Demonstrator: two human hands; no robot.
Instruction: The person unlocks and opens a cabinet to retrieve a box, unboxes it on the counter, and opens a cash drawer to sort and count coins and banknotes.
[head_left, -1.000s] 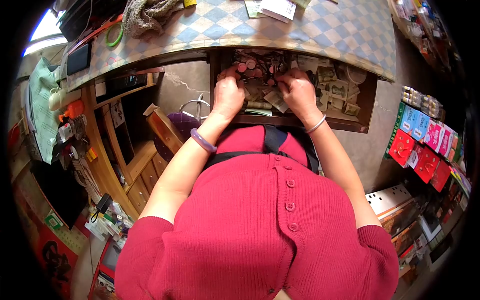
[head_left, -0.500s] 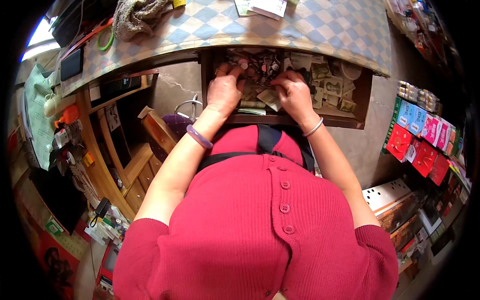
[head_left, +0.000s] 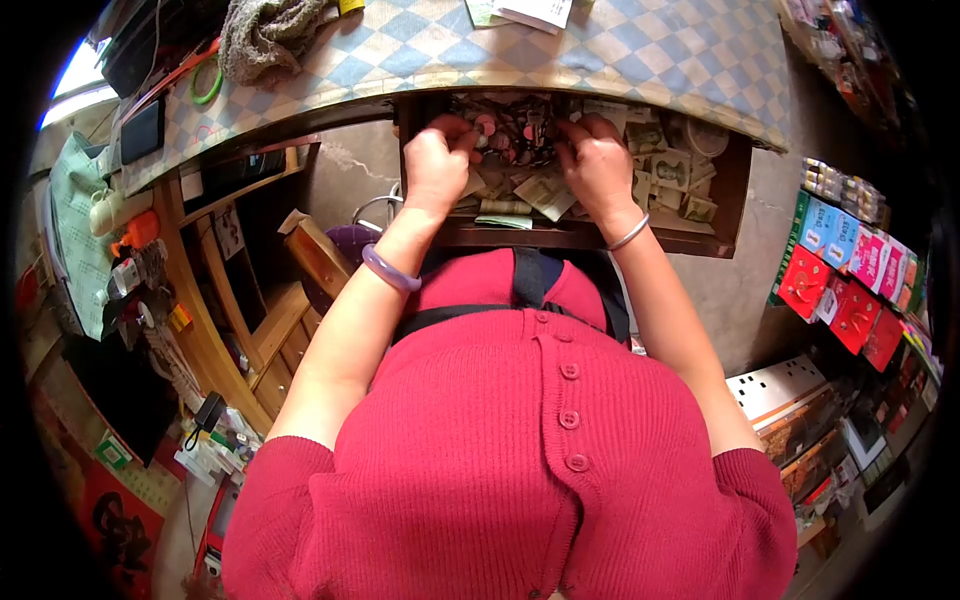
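Note:
A drawer (head_left: pixel 590 241) is pulled out below the tabletop, holding a heap of small coins and trinket-like pieces (head_left: pixel 515 135) and several paper banknotes (head_left: pixel 671 170). At the drawer's left side, my left hand (head_left: pixel 436 172) reaches in with curled fingers beside the heap. My right hand (head_left: pixel 598 168) is on the heap's right side, fingers bent inward with thumb and forefinger close together. Whatever either hand pinches is too small or hidden to make out. Between the hands lies a loose banknote (head_left: pixel 545 196), with a rolled one (head_left: pixel 504 207) near the drawer's front.
A checkered tablecloth (head_left: pixel 440 65) covers the table, with a grey cloth (head_left: pixel 262 40), a phone (head_left: pixel 143 130) and papers (head_left: pixel 535 12) on it. A round clear container (head_left: pixel 706 136) sits at the drawer's back right. Red packets (head_left: pixel 852 311) hang to the right; a wooden cabinet (head_left: pixel 240 300) stands left.
Both hands have moved apart, the left one toward the drawer's left side and the right one slightly right. More of the heap and the loose banknote shows between them.

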